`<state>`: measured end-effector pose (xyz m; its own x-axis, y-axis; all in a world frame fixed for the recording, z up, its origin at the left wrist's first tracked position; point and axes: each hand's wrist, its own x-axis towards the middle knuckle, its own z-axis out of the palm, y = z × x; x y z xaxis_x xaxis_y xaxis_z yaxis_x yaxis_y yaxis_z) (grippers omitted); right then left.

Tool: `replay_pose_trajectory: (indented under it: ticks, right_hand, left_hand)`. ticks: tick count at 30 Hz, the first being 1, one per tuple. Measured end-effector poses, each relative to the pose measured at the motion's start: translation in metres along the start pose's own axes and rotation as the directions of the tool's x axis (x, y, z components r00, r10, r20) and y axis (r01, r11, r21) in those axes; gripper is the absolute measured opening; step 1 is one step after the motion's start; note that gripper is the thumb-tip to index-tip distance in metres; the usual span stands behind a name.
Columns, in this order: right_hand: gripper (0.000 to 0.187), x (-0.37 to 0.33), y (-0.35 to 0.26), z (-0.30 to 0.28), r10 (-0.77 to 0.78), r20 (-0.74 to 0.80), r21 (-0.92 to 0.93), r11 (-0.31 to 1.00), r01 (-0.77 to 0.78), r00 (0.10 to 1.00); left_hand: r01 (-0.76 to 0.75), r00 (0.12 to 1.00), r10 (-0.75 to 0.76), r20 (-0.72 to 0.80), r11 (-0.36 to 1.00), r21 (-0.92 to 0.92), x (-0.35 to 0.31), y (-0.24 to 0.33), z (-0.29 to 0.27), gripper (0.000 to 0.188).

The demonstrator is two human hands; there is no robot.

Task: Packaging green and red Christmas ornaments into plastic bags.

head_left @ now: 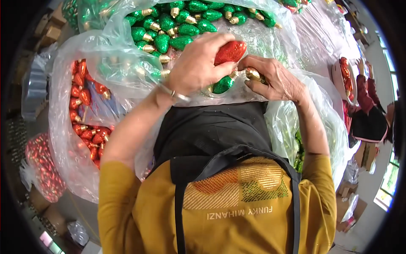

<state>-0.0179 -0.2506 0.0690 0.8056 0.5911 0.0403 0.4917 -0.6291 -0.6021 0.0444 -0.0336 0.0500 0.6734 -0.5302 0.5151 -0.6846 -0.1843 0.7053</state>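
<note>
A red glittery bulb-shaped ornament is gripped in my left hand, fingers wrapped round its side. Close beside it, my right hand pinches a small shiny gold cap between thumb and fingers. The hands are almost touching above the table edge. Below my left hand lies a green glittery bulb ornament with a gold screw-shaped base. Whether the red ornament has a base is hidden by my fingers.
Many green bulb ornaments lie ahead in clear plastic. At the left, an open plastic bag holds red ones. Another plastic bag with green pieces hangs at the right. A person works at far right near a white tub.
</note>
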Motion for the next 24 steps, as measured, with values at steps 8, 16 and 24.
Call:
replay_pose_trajectory:
  ticks: [8,16,24]
  right_hand:
    - [0.024,-0.011,0.029,0.005,-0.04,-0.13,0.133,0.989,0.057,0.991]
    - [0.018,-0.011,0.02,0.025,-0.038,-0.238,-0.11,0.994,0.012,0.971]
    - [0.021,0.005,0.022,0.021,0.194,-0.145,0.098,0.978,-0.181,0.97]
  left_hand:
    - [-0.097,0.553,-0.171,0.816,0.959,0.268,0.009,-0.028,0.018,0.043]
    - [-0.143,0.389,-0.199,0.899,0.952,0.272,-0.002,0.016,0.005,0.047]
    - [-0.388,0.661,-0.067,0.748,0.822,0.417,-0.06,0.023,0.016,0.032]
